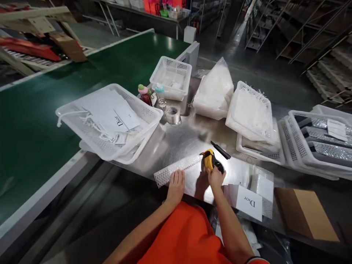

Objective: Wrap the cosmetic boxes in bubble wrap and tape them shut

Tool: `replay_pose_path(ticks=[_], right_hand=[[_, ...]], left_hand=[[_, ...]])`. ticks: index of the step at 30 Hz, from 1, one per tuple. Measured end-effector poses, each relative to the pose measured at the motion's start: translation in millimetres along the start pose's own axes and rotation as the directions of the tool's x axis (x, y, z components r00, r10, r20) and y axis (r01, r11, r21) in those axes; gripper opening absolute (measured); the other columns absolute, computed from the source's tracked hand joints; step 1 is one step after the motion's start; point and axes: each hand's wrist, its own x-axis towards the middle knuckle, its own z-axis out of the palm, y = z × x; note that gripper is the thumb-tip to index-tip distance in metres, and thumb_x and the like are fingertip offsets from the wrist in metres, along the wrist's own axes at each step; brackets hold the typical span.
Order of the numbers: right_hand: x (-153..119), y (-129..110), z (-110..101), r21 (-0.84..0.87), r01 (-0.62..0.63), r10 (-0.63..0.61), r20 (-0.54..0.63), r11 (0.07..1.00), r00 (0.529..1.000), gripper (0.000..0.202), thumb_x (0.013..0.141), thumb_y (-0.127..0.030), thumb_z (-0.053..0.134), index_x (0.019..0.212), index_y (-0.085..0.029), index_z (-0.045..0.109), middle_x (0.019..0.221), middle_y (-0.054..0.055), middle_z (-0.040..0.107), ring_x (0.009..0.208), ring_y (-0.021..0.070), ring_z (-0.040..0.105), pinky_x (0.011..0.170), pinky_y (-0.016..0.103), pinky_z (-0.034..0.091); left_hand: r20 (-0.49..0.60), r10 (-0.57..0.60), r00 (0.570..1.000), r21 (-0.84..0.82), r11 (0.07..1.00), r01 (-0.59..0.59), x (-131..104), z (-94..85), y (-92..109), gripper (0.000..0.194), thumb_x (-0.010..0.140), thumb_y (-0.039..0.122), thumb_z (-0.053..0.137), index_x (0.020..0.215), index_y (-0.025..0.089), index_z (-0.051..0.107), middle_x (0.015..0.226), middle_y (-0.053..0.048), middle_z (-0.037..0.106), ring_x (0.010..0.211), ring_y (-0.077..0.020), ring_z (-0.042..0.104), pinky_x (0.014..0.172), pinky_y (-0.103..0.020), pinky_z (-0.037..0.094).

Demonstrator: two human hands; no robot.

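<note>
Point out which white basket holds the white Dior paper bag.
The tilted basket at the left, beside the green conveyor; the Dior bag lies flat inside it.

Brushed, shiny metal tabletop (178, 143); glossy yellow plastic tool (210, 161) on it; a bubbly, translucent plastic strip (176, 169); white perforated plastic baskets (110, 121) at left; matt green belt (41, 121) beyond.

A shiny steel surface (176, 143) runs across the near scene, with a green conveyor belt (41, 121) along its left side. Far right, metal shelving racks (302, 29) stand on a grey glossy floor (247, 62) that catches overhead light; far back stands a long table (143, 11).
</note>
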Motion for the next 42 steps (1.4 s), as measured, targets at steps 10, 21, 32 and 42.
replay_pose_path(ticks=[10, 21, 32, 42], right_hand=[[-102, -44, -45, 0.734, 0.04, -0.031, -0.026, 0.678, 0.999, 0.057, 0.08, -0.076, 0.051, 0.062, -0.022, 0.051, 0.056, 0.0, 0.05, 0.055, 0.0147, 0.045, 0.05, 0.027, 0.036], [-80, -78, -21, 0.499, 0.003, -0.079, 0.131, 0.866, 0.988, 0.053, 0.073, -0.075, 0.044, 0.055, -0.025, 0.047, 0.052, 0.002, 0.051, 0.053, 0.0173, 0.047, 0.052, 0.03, 0.033], [-92, -75, -10, 0.494, 0.016, -0.072, 0.095, 0.87, 0.993, 0.046, 0.08, -0.065, 0.046, 0.059, -0.025, 0.051, 0.058, 0.005, 0.061, 0.057, 0.0201, 0.054, 0.054, 0.031, 0.036], [-127, -51, -4, 0.61, -0.076, -0.045, 0.182, 0.789, 0.982, 0.053, 0.077, -0.074, 0.045, 0.062, -0.023, 0.05, 0.056, 0.002, 0.057, 0.055, 0.017, 0.051, 0.051, 0.028, 0.036]], left_hand=[[0.009, 0.113, 0.994, -0.159, 0.981, -0.11, -19, 16.5, -10, 0.062, 0.091, 0.006, 0.039, 0.153, 0.0, 0.039, 0.158, -0.024, 0.044, 0.152, -0.0364, 0.034, 0.123, -0.055, 0.036], [0.176, 0.229, 0.957, -0.307, 0.937, -0.168, -41, 9.5, -33, 0.047, 0.089, 0.009, 0.043, 0.129, 0.005, 0.066, 0.137, -0.021, 0.066, 0.132, -0.0308, 0.059, 0.111, -0.046, 0.048], [0.426, -0.223, 0.877, -0.225, 0.912, 0.342, 54, -54.0, -71, 0.085, 0.073, 0.025, 0.077, 0.15, 0.013, 0.043, 0.148, -0.023, 0.054, 0.142, -0.0376, 0.044, 0.123, -0.063, 0.022], [0.472, -0.19, 0.861, -0.155, 0.944, 0.293, 62, -39.6, -69, 0.039, 0.091, 0.022, 0.054, 0.125, 0.005, 0.061, 0.117, -0.023, 0.069, 0.114, -0.0344, 0.064, 0.123, -0.06, 0.015]])
